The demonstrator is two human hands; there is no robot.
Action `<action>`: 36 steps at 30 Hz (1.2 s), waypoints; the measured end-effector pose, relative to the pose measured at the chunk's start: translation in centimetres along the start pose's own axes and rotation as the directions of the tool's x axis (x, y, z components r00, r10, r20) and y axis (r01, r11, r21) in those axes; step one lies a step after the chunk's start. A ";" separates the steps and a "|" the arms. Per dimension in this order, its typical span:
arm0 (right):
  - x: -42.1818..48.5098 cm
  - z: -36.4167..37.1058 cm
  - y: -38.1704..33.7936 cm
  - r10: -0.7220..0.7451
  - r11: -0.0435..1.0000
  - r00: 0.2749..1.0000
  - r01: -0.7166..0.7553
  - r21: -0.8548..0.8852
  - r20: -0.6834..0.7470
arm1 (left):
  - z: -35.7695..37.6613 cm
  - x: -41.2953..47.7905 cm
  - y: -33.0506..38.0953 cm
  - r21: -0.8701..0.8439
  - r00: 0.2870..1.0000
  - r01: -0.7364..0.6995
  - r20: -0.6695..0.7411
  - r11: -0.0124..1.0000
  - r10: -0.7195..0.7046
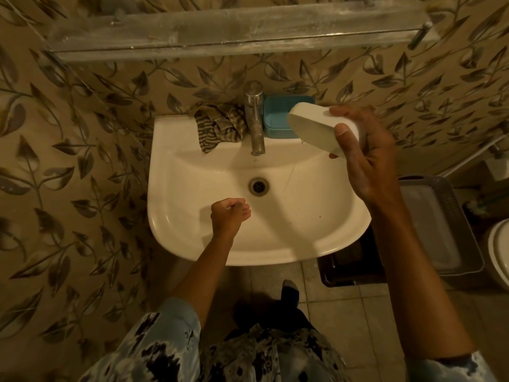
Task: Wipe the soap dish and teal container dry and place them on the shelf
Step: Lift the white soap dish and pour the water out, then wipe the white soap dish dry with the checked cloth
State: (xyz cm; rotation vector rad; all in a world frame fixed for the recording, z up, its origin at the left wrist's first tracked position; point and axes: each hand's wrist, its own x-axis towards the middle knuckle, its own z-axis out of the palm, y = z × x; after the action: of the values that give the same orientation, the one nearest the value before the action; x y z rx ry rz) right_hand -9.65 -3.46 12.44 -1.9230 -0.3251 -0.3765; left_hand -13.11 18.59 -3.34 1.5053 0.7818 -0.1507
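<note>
Item one, as I log it from my remote seat: the white soap dish (316,125), oval, held tilted in the air over the back right corner of the washbasin (176,150). The right hand (366,155) has its grip clamped on the dish's near end, thumb on top and fingers below. I judge the tilt lets water run off into the bowl and turns a face up for wiping. Item two: the left hand (230,215), low over the front of the bowl just short of the drain (258,186), its grip drawn together with the fingers curled in. I see nothing in it. Item three: the teal container (276,121), open side up on the basin's rear ledge just to the right of the chrome tap (254,119), partly hidden behind the raised dish. Item four: a striped cloth (220,126), bunched on the same ledge left of the tap and draping toward the bowl, near enough for the free hand to reach. Item five: the glass shelf (220,34), fixed to the wall well above the tap, nothing visible on it. Neither piece is up there yet. Surroundings: leaf-patterned wall tiles (82,119), pale floor tiles (344,304), a grey plastic basket (446,230) on the floor to the right, and the edge of a toilet (500,252) beyond it.
</note>
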 end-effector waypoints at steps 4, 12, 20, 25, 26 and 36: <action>-0.4 0.4 0.3 -0.043 0.999 0.999 0.043 0.009 0.019 | 0.0 -0.1 -0.2 0.003 1.000 0.001 -0.005 1.000 -0.001; -2.8 2.5 4.3 0.137 0.991 0.989 -0.137 -0.009 0.054 | 0.2 -0.1 -0.3 -0.018 1.000 0.018 0.001 1.000 -0.018; -2.6 2.6 4.5 0.095 0.991 0.992 -0.086 -0.101 0.083 | 0.4 0.2 -0.3 -0.021 1.000 0.013 0.000 1.000 -0.013; -2.0 1.9 3.0 0.021 1.000 0.999 -0.020 0.025 -0.047 | 0.5 0.5 -0.1 -0.004 1.000 -0.006 -0.002 1.000 0.006; -1.8 1.9 2.8 -0.013 0.999 0.997 0.016 0.032 -0.071 | 0.5 0.7 0.0 -0.001 1.000 -0.007 -0.007 1.000 0.007; -4.1 3.8 8.0 0.257 0.966 0.966 -0.257 -0.002 -0.009 | 1.1 3.1 3.5 0.178 0.983 -0.163 -0.054 0.971 0.175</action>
State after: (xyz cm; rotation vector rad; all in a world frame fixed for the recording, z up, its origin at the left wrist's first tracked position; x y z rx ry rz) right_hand -9.80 -3.12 2.67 -1.9366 -0.0668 -0.2132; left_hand -8.46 19.07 -2.31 1.7424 0.7057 -0.0395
